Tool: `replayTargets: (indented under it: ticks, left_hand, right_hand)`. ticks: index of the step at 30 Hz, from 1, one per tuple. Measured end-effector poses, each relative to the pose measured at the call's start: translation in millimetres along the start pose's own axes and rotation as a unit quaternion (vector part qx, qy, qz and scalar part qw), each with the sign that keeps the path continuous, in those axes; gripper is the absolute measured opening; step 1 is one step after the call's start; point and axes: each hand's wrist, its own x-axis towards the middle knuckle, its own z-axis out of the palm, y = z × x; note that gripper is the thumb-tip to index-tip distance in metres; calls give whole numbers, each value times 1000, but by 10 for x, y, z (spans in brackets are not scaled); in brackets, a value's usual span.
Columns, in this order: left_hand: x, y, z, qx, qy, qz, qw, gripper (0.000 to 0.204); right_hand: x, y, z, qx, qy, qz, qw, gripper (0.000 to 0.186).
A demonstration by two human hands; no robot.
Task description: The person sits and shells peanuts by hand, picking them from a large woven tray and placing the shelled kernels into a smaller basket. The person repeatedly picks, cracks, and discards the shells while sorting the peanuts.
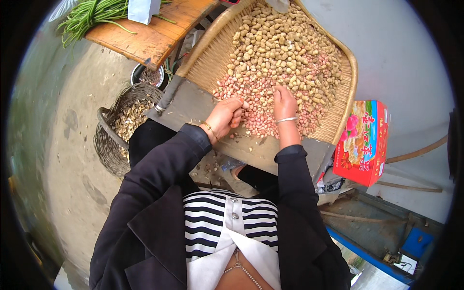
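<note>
The left hand point(225, 116) is curled, probably pinching one peanut at the near edge of the woven tray point(205, 58); the right hand point(284, 102) lies half-open on the peanuts point(280, 53), holding nothing visible.

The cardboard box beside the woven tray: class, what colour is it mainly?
Mainly red, with a colourful fruit picture on its top: the cardboard box shows best in the head view, right of the woven tray.
</note>
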Motion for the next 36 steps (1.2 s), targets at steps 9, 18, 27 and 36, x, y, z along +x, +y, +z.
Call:
replayTargets:
  ticks: [9,18,27,36]
  left_hand:
    - [59,-118,-47,59,-6,31,998,21]
    - [77,-171,74,200,15,124,972,17]
    - [109,-127,-2,308,-55,162,936,13]
    - [79,-138,-9,-34,-137,-5,990,24]
  right_hand:
    - [-8,-49,50,-71,-44,101,991,15]
    - [-456,-572,-77,475,-131,299,817,14]
    - [-487,-793,-223,494,-198,256,807,34]
    - [-565,-776,-113,704,-91,316,630,28]
